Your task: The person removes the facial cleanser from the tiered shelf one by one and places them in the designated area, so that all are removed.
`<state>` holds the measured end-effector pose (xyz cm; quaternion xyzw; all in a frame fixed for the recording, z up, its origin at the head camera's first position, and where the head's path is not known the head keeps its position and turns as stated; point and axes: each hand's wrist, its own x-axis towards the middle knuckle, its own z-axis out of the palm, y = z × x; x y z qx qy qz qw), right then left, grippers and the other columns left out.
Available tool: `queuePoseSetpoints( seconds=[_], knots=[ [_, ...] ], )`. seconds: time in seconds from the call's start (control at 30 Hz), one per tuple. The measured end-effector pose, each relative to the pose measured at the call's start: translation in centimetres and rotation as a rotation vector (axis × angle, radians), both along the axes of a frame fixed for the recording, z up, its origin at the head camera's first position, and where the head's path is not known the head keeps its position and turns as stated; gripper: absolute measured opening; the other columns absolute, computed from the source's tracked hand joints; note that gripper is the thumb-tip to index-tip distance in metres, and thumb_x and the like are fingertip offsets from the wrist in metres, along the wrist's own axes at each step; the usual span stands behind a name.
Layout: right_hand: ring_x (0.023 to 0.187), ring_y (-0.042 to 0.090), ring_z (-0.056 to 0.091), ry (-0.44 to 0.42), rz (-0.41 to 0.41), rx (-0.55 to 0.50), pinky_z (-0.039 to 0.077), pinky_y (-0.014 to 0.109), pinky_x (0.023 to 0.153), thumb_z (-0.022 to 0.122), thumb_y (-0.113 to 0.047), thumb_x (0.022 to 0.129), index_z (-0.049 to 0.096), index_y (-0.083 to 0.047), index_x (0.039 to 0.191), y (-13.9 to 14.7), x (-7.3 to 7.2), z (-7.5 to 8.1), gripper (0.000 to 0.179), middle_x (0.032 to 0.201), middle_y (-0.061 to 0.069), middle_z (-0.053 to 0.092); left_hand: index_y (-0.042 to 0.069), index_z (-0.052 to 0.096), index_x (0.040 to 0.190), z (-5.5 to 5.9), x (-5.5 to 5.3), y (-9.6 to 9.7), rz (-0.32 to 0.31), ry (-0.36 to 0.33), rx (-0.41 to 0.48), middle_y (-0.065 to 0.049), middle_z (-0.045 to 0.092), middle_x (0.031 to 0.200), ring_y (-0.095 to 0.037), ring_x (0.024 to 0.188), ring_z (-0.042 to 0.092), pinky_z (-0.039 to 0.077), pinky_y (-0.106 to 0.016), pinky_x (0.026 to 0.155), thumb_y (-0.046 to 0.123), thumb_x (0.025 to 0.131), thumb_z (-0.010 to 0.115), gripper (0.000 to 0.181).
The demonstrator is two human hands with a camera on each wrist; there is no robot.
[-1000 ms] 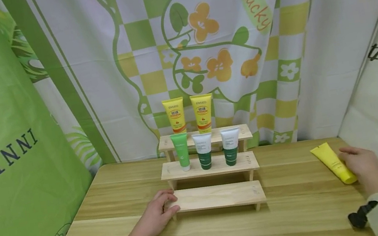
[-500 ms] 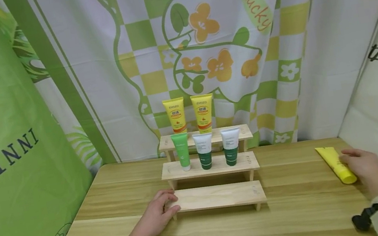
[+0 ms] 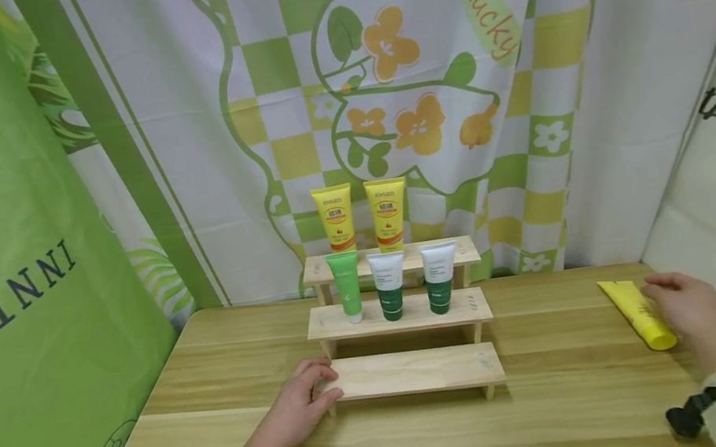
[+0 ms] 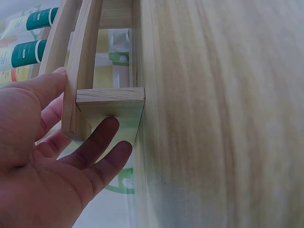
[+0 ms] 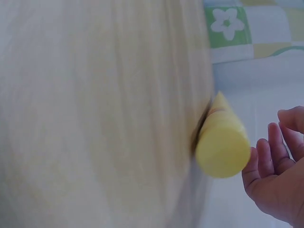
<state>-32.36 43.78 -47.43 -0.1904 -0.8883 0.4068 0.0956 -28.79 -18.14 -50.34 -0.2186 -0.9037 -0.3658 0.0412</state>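
Observation:
At the left end of the lowest step (image 3: 413, 371) of a pale wooden three-step rack rests my left hand (image 3: 290, 409). The left wrist view shows its thumb (image 4: 50, 85) at the board's edge, with two extended fingers beside the end leg (image 4: 111, 97). On the table at far right lies a yellow squeeze tube (image 3: 638, 314), its cap towards me. My right hand (image 3: 691, 308) is just right of it, fingertips right at its side. Seen from the right wrist, the loosely bent fingers (image 5: 280, 152) are not wrapped round the tube (image 5: 222, 149).
Two yellow tubes (image 3: 387, 214) stand on the top step (image 3: 431, 252). On the middle step (image 3: 418, 317) are a green tube (image 3: 348, 289) and two white-and-green tubes (image 3: 439, 277). Patterned curtains (image 3: 272, 63) hang behind the wooden table (image 3: 554, 397) and along both sides.
The yellow tube on the table has turned slightly, its flat end shifting right. My right hand's fingertips have lifted a little. My left hand has stayed at the rack.

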Motion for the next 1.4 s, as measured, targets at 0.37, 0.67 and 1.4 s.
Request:
queuePoseSetpoints(
  seconds=[0.37, 0.67, 1.4],
  knots=[
    [0.083, 0.015, 0.057, 0.118, 0.028, -0.056, 0.049, 0.020, 0.060, 0.054, -0.035, 0.099, 0.054, 0.003, 0.133, -2.2, -0.4, 2.1, 0.051, 0.103, 0.001, 0.060, 0.015, 0.063, 0.109, 0.0, -0.1, 0.0, -0.016, 0.012, -0.013, -0.007, 0.054, 0.133, -0.031, 0.124, 0.051, 0.041, -0.049, 0.101, 0.037, 0.096, 0.064, 0.025],
    [0.079, 0.003, 0.054, 0.195, 0.109, -0.081, 0.049, 0.019, 0.062, 0.058, -0.035, 0.098, 0.056, 0.005, 0.128, -4.8, -0.8, 4.0, 0.050, 0.086, -0.020, 0.056, 0.015, 0.063, 0.107, 0.0, 0.1, 0.1, -0.022, 0.015, -0.011, -0.008, 0.054, 0.131, -0.033, 0.123, 0.052, 0.040, -0.049, 0.103, 0.036, 0.095, 0.065, 0.024],
    [0.083, -0.005, 0.050, 0.307, 0.227, -0.001, 0.044, 0.014, 0.066, 0.058, -0.030, 0.099, 0.060, 0.005, 0.125, -9.9, -2.7, 7.1, 0.043, 0.097, -0.005, 0.062, 0.016, 0.062, 0.106, 0.1, 0.0, -0.1, -0.026, 0.011, -0.014, -0.009, 0.052, 0.132, -0.032, 0.121, 0.053, 0.045, -0.048, 0.098, 0.036, 0.096, 0.064, 0.022]
  ],
)
